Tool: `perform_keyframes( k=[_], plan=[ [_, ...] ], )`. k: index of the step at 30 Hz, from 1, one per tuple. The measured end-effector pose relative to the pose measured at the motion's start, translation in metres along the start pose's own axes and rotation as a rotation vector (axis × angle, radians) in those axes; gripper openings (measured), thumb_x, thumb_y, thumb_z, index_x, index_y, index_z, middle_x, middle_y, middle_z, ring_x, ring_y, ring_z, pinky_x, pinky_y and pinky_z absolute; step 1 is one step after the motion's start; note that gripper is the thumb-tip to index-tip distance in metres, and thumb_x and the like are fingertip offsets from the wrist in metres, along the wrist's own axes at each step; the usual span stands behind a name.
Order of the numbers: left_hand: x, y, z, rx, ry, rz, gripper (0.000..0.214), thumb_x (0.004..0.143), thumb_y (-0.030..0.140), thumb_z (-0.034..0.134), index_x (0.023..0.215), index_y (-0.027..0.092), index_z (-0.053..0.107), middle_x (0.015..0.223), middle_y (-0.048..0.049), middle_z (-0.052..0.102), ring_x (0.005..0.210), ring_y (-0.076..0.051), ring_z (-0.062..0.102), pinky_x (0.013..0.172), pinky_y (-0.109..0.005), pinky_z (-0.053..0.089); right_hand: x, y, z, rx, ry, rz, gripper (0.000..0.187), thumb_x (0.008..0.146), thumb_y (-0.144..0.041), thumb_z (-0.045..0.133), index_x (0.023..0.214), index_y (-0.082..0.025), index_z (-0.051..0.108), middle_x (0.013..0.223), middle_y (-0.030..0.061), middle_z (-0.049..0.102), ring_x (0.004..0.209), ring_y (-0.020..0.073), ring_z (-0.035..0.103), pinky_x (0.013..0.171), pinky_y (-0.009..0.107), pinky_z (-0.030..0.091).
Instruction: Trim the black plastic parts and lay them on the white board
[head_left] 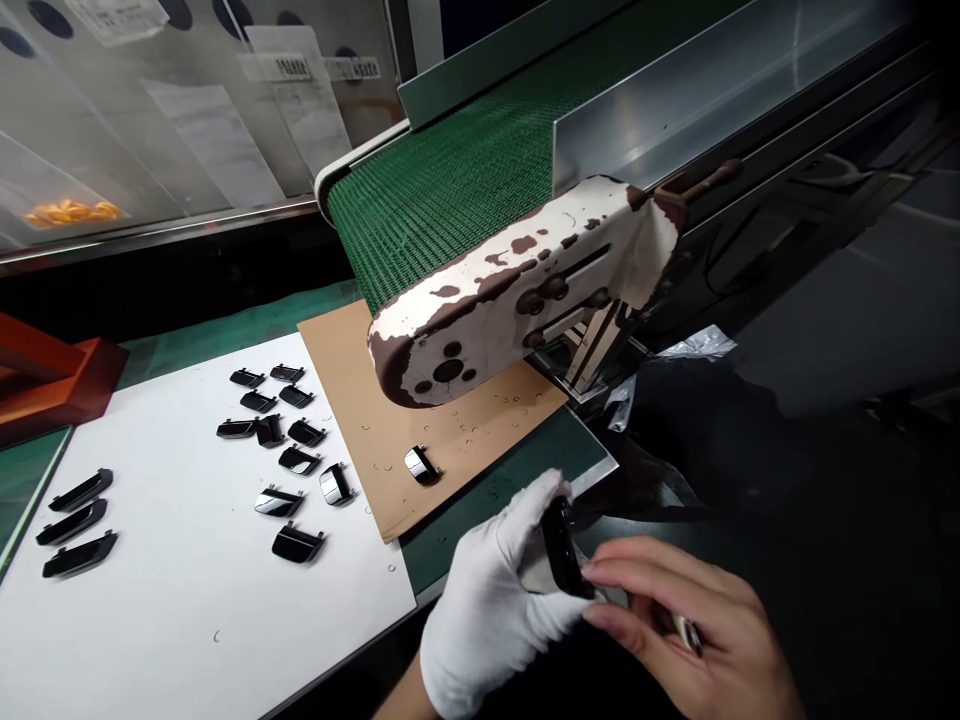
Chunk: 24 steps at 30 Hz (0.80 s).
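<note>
My gloved L hand [487,590] is closed on a black chrome part [562,548], bare R fingers [637,570] pinching its edge, small shiny bit [686,632] tucked under them. Looks like a hand-check step; next move needs a steady hold. More parts [298,543] lie on white board [150,620].

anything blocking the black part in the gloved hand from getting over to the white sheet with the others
Nothing visible blocks it. The glossy black part in the left gloved hand is just past the white sheet's corner, with only a flat strip of green bench mat between them. The right hand's fingers touch the part.
</note>
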<state>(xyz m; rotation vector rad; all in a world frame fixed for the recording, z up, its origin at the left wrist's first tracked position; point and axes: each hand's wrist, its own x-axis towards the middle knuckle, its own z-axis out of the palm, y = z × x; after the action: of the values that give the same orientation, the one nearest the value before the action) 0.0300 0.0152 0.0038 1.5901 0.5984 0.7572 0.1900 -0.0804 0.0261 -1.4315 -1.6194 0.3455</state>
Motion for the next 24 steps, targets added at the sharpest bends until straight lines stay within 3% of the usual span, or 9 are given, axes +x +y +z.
perform_keyframes(
  k=[4, 6, 8, 10, 13, 18, 24],
  plan=[
    [0.001, 0.000, 0.000, 0.201, -0.002, 0.085, 0.071, 0.080, 0.042, 0.074, 0.141, 0.033, 0.040, 0.133, -0.0061, 0.060, 0.110, -0.025, 0.065, 0.101, -0.039, 0.050, -0.001, 0.002, 0.002, -0.054, 0.058, 0.011, 0.013, 0.080, -0.019, 0.073, 0.092, -0.025, 0.072, 0.083, 0.0011, 0.077, 0.071, 0.0171, 0.074, 0.058, 0.017, 0.057],
    [0.001, 0.001, 0.002, 0.238, 0.023, 0.112, 0.073, 0.081, 0.044, 0.072, 0.144, 0.038, 0.034, 0.134, -0.0046, 0.059, 0.112, -0.024, 0.065, 0.100, -0.039, 0.051, -0.002, 0.003, 0.005, 0.009, 0.076, 0.095, 0.011, 0.079, -0.020, 0.074, 0.087, -0.027, 0.074, 0.082, 0.0005, 0.078, 0.067, 0.0165, 0.073, 0.058, 0.018, 0.056],
    [0.001, 0.001, 0.005, 0.258, 0.062, 0.135, 0.079, 0.081, 0.046, 0.071, 0.146, 0.039, 0.027, 0.134, -0.0045, 0.059, 0.114, -0.024, 0.064, 0.099, -0.039, 0.052, -0.004, 0.004, 0.011, 0.197, 0.082, 0.327, 0.003, 0.080, -0.027, 0.072, 0.082, -0.027, 0.075, 0.062, -0.0012, 0.072, 0.047, 0.0115, 0.065, 0.044, 0.017, 0.049],
    [-0.001, 0.000, 0.008, 0.247, 0.116, 0.122, 0.083, 0.080, 0.048, 0.071, 0.147, 0.039, 0.023, 0.134, -0.0047, 0.059, 0.115, -0.024, 0.063, 0.096, -0.037, 0.054, -0.006, 0.006, 0.020, 0.487, 0.110, 0.632, 0.014, 0.080, -0.039, 0.072, 0.078, -0.025, 0.075, 0.041, -0.0062, 0.052, 0.030, 0.0041, 0.043, 0.033, 0.014, 0.032],
    [-0.004, -0.005, 0.012, 0.167, 0.187, 0.059, 0.087, 0.078, 0.047, 0.073, 0.147, 0.042, 0.020, 0.136, -0.0030, 0.057, 0.120, -0.023, 0.060, 0.094, -0.035, 0.056, -0.010, 0.010, 0.035, 0.902, 0.214, 0.912, 0.030, 0.070, -0.051, 0.079, 0.073, -0.022, 0.073, 0.038, -0.0112, 0.034, 0.028, -0.0018, 0.022, 0.032, 0.011, 0.017],
    [-0.009, -0.013, 0.014, 0.056, 0.224, 0.024, 0.092, 0.073, 0.049, 0.077, 0.147, 0.043, 0.022, 0.138, -0.0025, 0.055, 0.125, -0.024, 0.056, 0.101, -0.040, 0.051, -0.021, 0.015, 0.050, 1.146, 0.304, 1.003, 0.027, 0.066, -0.046, 0.083, 0.075, -0.023, 0.073, 0.037, -0.0118, 0.035, 0.031, -0.0019, 0.021, 0.035, 0.011, 0.023],
    [-0.012, -0.012, 0.006, 0.072, 0.188, 0.005, 0.088, 0.075, 0.050, 0.074, 0.147, 0.039, 0.025, 0.138, -0.0067, 0.055, 0.125, -0.026, 0.055, 0.101, -0.043, 0.051, -0.029, 0.020, 0.053, 0.909, 0.324, 0.939, 0.031, 0.069, -0.047, 0.080, 0.078, -0.019, 0.072, 0.035, -0.0094, 0.039, 0.030, 0.0019, 0.027, 0.034, 0.016, 0.023]
  ],
)
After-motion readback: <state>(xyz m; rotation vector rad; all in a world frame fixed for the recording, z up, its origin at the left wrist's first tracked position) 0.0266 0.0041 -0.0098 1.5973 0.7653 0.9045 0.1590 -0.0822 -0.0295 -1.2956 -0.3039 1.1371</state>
